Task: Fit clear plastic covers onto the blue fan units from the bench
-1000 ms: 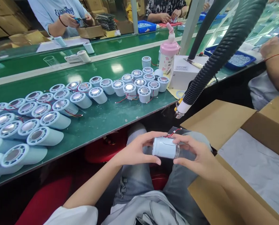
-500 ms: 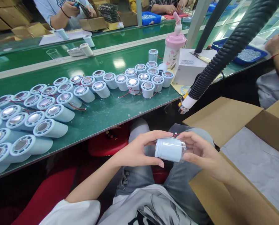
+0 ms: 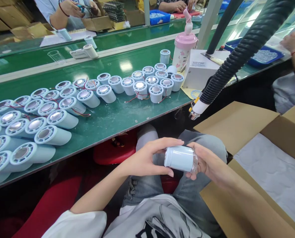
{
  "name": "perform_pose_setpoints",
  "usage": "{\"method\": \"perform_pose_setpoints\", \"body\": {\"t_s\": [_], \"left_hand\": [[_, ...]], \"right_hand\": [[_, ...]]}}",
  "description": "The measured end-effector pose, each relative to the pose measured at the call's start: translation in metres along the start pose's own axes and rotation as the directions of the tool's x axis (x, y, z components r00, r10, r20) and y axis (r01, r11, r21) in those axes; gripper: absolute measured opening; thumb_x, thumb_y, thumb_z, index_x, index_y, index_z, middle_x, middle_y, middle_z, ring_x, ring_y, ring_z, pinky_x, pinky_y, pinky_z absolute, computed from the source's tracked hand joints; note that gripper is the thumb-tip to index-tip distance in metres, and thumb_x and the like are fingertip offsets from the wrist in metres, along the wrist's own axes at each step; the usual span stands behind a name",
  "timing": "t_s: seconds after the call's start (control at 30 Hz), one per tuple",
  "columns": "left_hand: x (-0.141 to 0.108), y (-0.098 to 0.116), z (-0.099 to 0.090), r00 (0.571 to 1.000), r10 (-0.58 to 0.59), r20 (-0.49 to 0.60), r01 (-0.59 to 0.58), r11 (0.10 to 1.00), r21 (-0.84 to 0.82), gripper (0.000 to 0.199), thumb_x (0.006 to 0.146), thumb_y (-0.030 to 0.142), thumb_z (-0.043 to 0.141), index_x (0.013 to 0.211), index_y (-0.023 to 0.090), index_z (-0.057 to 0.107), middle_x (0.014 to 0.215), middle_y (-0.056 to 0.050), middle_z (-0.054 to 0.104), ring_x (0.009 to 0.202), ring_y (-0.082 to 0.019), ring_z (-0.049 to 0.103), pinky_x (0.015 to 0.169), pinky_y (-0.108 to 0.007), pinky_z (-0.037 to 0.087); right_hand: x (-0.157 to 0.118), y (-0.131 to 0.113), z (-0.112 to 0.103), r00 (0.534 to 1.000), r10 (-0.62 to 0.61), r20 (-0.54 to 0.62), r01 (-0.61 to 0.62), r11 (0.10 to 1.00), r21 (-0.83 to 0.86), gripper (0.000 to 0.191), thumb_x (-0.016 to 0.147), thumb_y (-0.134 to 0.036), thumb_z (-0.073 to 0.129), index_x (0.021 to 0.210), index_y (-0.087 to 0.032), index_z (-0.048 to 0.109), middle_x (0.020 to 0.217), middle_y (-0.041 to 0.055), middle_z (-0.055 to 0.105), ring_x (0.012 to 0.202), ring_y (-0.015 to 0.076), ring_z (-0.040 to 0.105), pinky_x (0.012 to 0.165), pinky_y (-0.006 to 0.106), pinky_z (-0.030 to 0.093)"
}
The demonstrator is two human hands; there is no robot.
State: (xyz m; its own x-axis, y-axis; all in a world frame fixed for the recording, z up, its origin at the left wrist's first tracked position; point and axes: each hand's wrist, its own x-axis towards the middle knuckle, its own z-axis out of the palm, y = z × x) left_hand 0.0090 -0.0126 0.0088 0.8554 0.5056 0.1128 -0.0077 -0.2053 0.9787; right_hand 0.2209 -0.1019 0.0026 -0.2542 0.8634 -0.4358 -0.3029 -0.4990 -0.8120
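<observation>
Left arm [image 3: 98, 193]: slants up and inward from the lower left, elbow bent
Left wrist [image 3: 124, 170]: nearly straight, carrying on the line of the forearm
Left hand [image 3: 146, 157]: palm facing the right hand, shaped like a wide C
Left fingers [image 3: 166, 142]: stretched close together along the top, slightly arched
Left thumb [image 3: 162, 171]: almost straight below the fingers, well apart from them, tip pointing right
Right arm [image 3: 249, 198]: runs in from the lower right, forearm angled upward
Right hand [image 3: 209, 162]: turned toward the left one, near but apart, digits curled inward
Right fingertips [image 3: 192, 177]: tucked low; the upper digit may be the thumb, being foreshortened
</observation>
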Motion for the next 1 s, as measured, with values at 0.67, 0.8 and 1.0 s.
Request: {"method": "perform_pose_setpoints", "body": {"t_s": [0.67, 0.8, 1.0], "left_hand": [[-0.004, 0.003, 0.008, 0.978, -0.197, -0.070, 0.191, 0.978, -0.090, 0.064, 0.072, 0.029, 0.076, 0.131, 0.025, 0.051, 0.126, -0.009, 0.056, 0.106, -0.022, 0.060, 0.085, -0.031, 0.055], [-0.004, 0.002, 0.006, 0.963, -0.269, -0.032, 0.256, 0.942, -0.217, 0.066, 0.075, 0.031, 0.074, 0.135, 0.024, 0.046, 0.119, -0.009, 0.059, 0.099, -0.021, 0.062, 0.078, -0.030, 0.056], [-0.004, 0.003, -0.002, 0.982, -0.188, 0.014, 0.188, 0.970, -0.157, 0.075, 0.069, 0.024, 0.080, 0.136, 0.030, 0.048, 0.135, -0.007, 0.053, 0.114, -0.022, 0.058, 0.093, -0.030, 0.051]], "right_hand": [[0.005, 0.015, -0.003, 0.984, -0.177, 0.035, 0.180, 0.976, -0.122, 0.059, 0.081, -0.070, 0.052, 0.117, -0.023, 0.054, 0.095, 0.0075, 0.068, 0.078, 0.0206, 0.070, 0.060, 0.029, 0.059], [0.002, 0.016, -0.011, 0.725, -0.662, 0.190, 0.599, 0.469, -0.649, 0.055, 0.078, -0.023, 0.075, 0.126, -0.038, 0.054, 0.144, 0.0025, 0.046, 0.130, 0.0289, 0.045, 0.106, 0.049, 0.041], [0.002, 0.016, -0.011, 0.912, -0.401, 0.091, 0.407, 0.848, -0.340, 0.051, 0.082, -0.025, 0.072, 0.127, -0.041, 0.055, 0.126, 0.0008, 0.061, 0.111, 0.0230, 0.061, 0.087, 0.036, 0.057]]}}
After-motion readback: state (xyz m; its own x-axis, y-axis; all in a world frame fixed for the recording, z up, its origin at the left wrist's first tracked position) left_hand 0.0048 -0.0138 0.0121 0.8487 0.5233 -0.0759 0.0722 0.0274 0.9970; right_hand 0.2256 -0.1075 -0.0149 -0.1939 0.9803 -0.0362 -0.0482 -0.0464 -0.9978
